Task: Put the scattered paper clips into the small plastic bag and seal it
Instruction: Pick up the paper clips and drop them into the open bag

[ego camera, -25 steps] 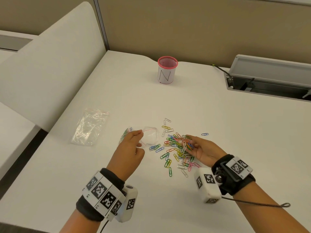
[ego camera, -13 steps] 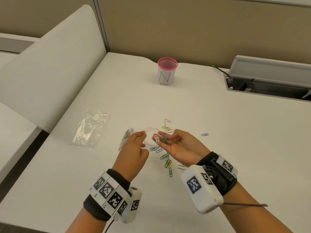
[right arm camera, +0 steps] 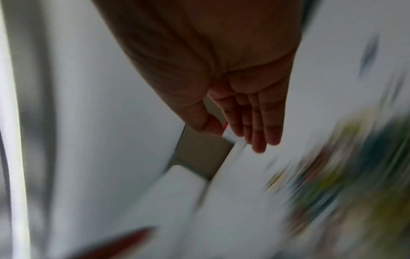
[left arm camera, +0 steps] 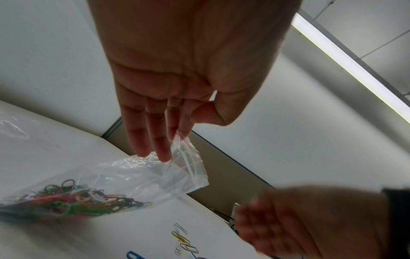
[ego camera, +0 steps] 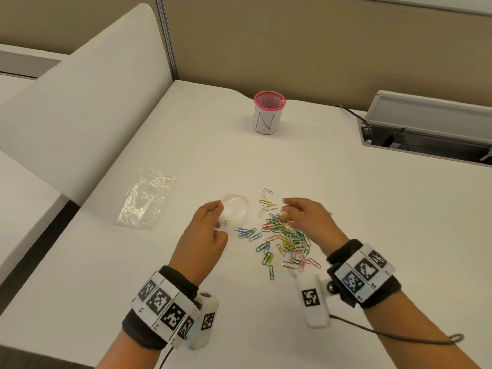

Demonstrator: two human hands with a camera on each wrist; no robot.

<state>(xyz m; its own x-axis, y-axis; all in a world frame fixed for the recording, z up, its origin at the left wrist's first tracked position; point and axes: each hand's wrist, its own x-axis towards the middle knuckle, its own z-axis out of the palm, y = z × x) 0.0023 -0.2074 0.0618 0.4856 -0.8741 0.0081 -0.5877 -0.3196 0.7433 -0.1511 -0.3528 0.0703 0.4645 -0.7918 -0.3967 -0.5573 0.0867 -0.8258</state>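
My left hand [ego camera: 213, 217] pinches the mouth edge of a small clear zip bag [ego camera: 235, 211] with a red seal line, holding it open above the white table [ego camera: 372, 235]. In the left wrist view the small bag [left arm camera: 137, 177] hangs from my fingertips [left arm camera: 177, 135] with several coloured clips inside. A pile of coloured paper clips [ego camera: 287, 235] lies right of the bag. My right hand [ego camera: 300, 214] hovers over the pile, palm down, fingers straight and empty. The right wrist view is blurred by motion; the right hand [right arm camera: 250, 121] shows flat fingers.
A second, larger clear plastic bag [ego camera: 146, 201] lies flat at the left. A pink mesh cup [ego camera: 269, 113] marked N stands at the back. A cable tray with an open lid [ego camera: 426, 129] sits at the back right. A white divider panel [ego camera: 80, 102] bounds the left side.
Half a second ago my right hand held clips at the bag's mouth. Now it is empty and has swung back right over the pile. The left hand kept its pinch on the bag.
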